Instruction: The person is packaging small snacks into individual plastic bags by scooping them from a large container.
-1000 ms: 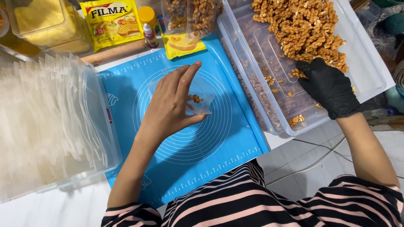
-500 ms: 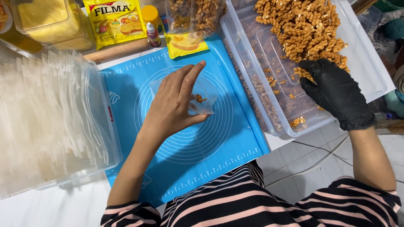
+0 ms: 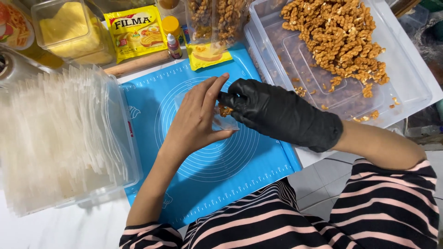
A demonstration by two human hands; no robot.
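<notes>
over blue mat point(image 3: 221, 175), left hand point(image 3: 196, 122) cupping clear pouch point(image 3: 224, 121), gloved right hand point(image 3: 272, 110) pinching inside

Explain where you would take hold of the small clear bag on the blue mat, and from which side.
Grip the clear bag by its open rim, from the left, as the left hand does. It probably helps that the gloved right hand is feeding twisted snacks in from the right.

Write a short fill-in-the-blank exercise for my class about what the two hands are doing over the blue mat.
1. The right hand wears a ____ glove.
2. The bare left hand holds a small clear bag above the ____ mat.
3. The twisted brown snacks lie piled in a clear plastic ____.
4. The yellow packet lies at the mat's far ____ corner.

Missing words: black; blue; tray; left
</notes>
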